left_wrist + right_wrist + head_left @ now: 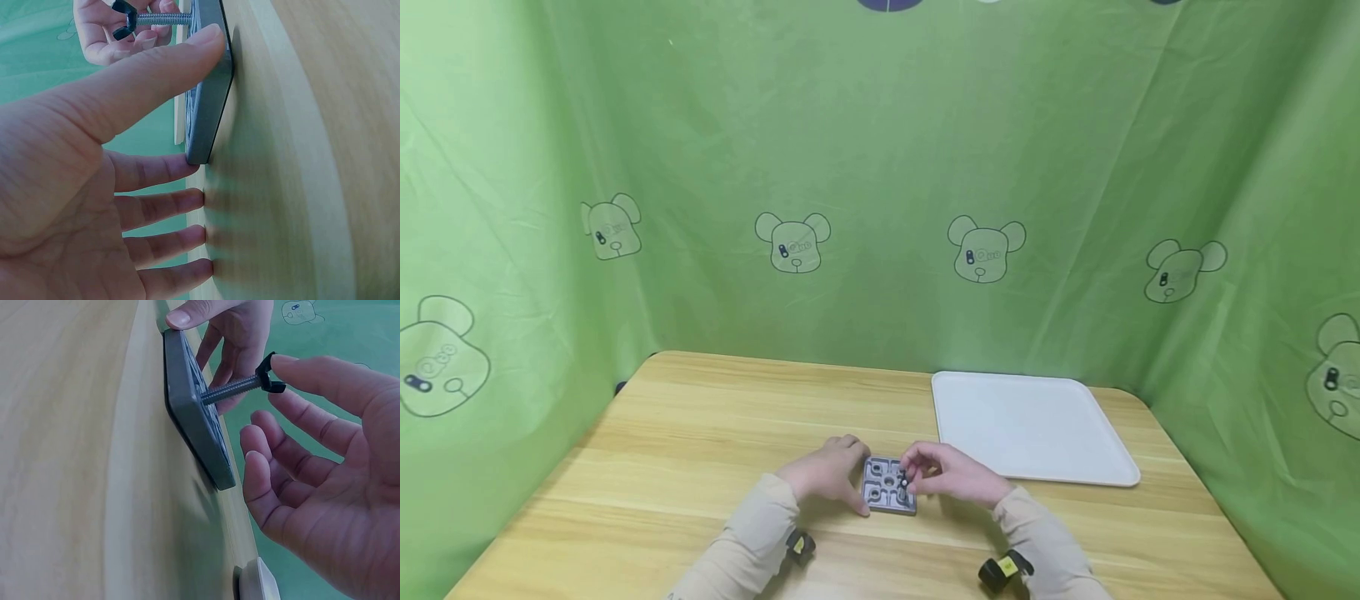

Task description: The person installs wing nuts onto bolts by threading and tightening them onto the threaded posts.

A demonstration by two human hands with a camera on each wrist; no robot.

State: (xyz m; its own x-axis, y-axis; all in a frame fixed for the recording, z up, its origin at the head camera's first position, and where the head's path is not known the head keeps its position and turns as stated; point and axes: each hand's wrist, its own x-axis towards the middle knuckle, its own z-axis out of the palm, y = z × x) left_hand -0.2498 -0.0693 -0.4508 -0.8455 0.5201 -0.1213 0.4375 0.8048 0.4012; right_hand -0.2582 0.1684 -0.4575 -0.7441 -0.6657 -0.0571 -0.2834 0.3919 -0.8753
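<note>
A square grey plate (874, 481) with recessed patterns and several round holes lies on the wooden table. My left hand (831, 468) holds it at the left, thumb on the near edge and index fingertip against another edge; the other fingertips rest on the table. From one corner hole on the plate's right side a wing screw (231, 390) stands up, its threaded metal shank topped by a black winged head (125, 20). My right hand (955, 475) pinches that head between its fingertips, the other fingers loosely curled beside it. The screw's lower end is hidden in the plate.
A white tray (1030, 425) lies on the table (722, 408) at the back right. Green curtains (880, 167) with bear-face prints stand around the table's back and sides. Both wrists wear black camera mounts (996, 575).
</note>
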